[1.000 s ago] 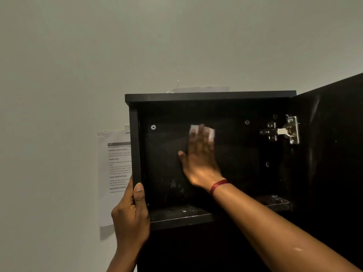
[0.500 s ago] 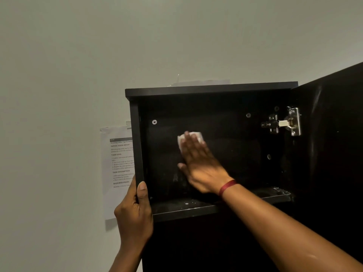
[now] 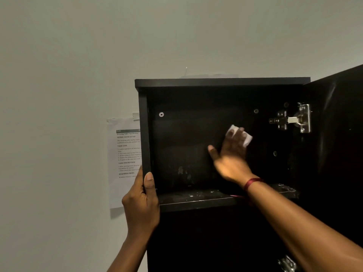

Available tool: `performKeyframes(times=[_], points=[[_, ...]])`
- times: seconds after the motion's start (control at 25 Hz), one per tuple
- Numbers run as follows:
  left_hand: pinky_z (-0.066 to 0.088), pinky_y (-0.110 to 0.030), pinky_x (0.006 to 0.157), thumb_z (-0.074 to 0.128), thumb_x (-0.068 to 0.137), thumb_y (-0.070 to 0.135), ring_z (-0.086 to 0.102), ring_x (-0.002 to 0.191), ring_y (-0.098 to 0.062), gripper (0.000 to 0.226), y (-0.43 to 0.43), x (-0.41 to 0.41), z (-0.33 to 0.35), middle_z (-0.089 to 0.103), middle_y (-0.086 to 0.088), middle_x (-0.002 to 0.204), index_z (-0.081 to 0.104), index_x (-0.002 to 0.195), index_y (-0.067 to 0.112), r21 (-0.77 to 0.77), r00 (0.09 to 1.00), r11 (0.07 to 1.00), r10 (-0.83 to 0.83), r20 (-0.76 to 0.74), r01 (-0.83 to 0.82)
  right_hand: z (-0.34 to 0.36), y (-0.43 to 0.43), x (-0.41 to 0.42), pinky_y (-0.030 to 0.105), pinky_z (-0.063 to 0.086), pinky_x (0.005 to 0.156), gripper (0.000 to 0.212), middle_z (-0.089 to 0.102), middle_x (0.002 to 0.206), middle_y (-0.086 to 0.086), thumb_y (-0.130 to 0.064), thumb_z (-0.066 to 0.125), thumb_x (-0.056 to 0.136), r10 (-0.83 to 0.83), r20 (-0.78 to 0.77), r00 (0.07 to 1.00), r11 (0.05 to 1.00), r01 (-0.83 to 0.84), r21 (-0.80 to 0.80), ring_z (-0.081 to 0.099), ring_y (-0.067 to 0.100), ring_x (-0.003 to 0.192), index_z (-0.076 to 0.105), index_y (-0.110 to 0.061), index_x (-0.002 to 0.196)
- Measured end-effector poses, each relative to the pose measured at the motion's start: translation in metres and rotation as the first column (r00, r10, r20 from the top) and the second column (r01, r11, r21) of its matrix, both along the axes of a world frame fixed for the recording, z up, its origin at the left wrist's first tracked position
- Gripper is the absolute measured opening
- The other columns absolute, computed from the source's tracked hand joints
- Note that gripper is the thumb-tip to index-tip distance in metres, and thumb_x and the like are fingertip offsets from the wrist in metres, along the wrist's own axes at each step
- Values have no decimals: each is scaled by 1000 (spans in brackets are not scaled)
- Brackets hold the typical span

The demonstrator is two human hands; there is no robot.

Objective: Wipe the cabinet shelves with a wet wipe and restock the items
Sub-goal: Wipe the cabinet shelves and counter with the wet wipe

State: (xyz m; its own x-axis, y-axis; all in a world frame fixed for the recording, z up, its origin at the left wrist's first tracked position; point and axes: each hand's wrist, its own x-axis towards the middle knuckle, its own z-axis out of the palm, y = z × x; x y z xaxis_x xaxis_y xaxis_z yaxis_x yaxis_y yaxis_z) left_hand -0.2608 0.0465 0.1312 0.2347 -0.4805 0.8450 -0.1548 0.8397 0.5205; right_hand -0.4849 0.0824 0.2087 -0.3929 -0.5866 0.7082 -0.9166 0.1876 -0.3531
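Since a moment ago the right hand (image 3: 229, 160) has swept rightward across the back panel (image 3: 186, 150) of the cabinet (image 3: 222, 82), taking the wipe (image 3: 247, 139) from left of the panel's middle to its right half, nearer the hinge (image 3: 294, 120).

A plain pale wall (image 3: 78, 55) fills most of what I see, dimly lit. The black cabinet stands against it, its door (image 3: 337, 154) swung wide to the right. The back panel shows pale smudges low down. The shelf (image 3: 196, 201) below it is speckled with light flecks along its front. A printed paper (image 3: 121, 154) is taped to the wall just left of the cabinet, partly behind its side.

The hands are well apart. The left hand (image 3: 141, 205) grips the cabinet's left side low down, thumb laid up the front edge, the rest of the hand round the outside. The right hand reaches in flat, fingers straight, pressing the wipe against the back panel; it is blurred. The white wipe lies under the fingertips, showing past them on the right, above the shelf and clear of it. A dark red band (image 3: 252, 182) circles the right wrist. The metal hinge sits up and to the right of the wipe, apart from it. A small bright screw (image 3: 161, 114) sits at the panel's upper left.
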Motion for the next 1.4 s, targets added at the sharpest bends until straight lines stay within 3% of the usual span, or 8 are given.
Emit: performKeyframes(times=[0.24, 0.48, 0.76, 0.92, 1.04, 1.12, 1.24, 1.4], points=[[44, -12, 52, 32, 98, 53, 56, 61, -11, 68, -6, 1, -1, 48, 9, 54, 65, 112, -5, -51, 1000, 999, -6, 23, 7, -11, -20, 84, 45, -15, 118, 73, -30, 155, 8, -51, 24, 101, 360, -448, 818, 917, -223, 330, -32, 24, 141, -17, -17, 150], [40, -8, 50, 35, 100, 46, 57, 67, -7, 62, -1, 4, 2, 45, 11, 55, 63, 108, -8, -71, 996, 997, 7, 85, -1, -11, -10, 86, 49, -19, 115, 59, -24, 156, -12, -47, 17, 102, 393, -503, 770, 867, -128, 481, -26, 12, 143, -9, -29, 153], [36, -11, 49, 37, 94, 41, 49, 48, -11, 58, 2, 1, 1, 49, 8, 55, 62, 122, -3, -17, 999, 1000, 15, 35, -14, -24, 33, -21, 49, -17, 114, 65, -45, 142, -13, -59, 9, 97, 16, -66, 998, 903, 14, 430, -36, 11, 135, -32, -33, 141], [36, -6, 46, 36, 94, 42, 47, 48, -10, 61, 1, 0, 1, 46, 9, 54, 64, 111, -9, 8, 1000, 1000, -3, 21, 2, -21, 47, -57, 45, -8, 119, 85, -21, 158, 14, -65, 12, 94, -122, 282, 952, 925, 6, 379, -19, 27, 146, -14, -7, 151], [40, -4, 49, 36, 94, 43, 47, 48, -10, 61, 1, -1, 0, 46, 8, 54, 62, 111, -10, 14, 1000, 1000, -15, 19, 15, -10, 33, -22, 50, -4, 119, 112, -6, 160, 22, -83, 10, 79, -178, 347, 921, 929, 41, 369, -9, 36, 147, -2, 1, 151], [40, -4, 49, 35, 94, 43, 47, 48, -10, 62, -1, -2, 0, 46, 8, 54, 63, 113, -9, 17, 1000, 1000, -16, 15, 16, -12, 21, 17, 52, -9, 118, 115, -12, 160, 18, -87, 8, 72, -119, 287, 951, 921, -3, 389, -14, 36, 146, -5, -5, 152], [38, -8, 49, 36, 95, 41, 47, 49, -9, 59, -1, 0, 1, 49, 4, 54, 62, 114, -9, -6, 1000, 1000, -2, 27, 2, -14, 7, 88, 52, -20, 113, 82, -20, 159, 4, -72, 3, 90, 151, 107, 983, 828, -184, 530, -22, 27, 145, -10, -21, 152], [50, -24, 63, 35, 96, 41, 59, 65, -17, 59, -1, 3, 2, 68, -15, 78, 64, 113, -7, -41, 999, 999, 4, 53, -2, -12, 5, 129, 46, -19, 115, 63, 6, 162, -9, -57, 4, 99, 400, 287, 870, 617, -487, 618, -5, 8, 148, 14, -25, 153]])
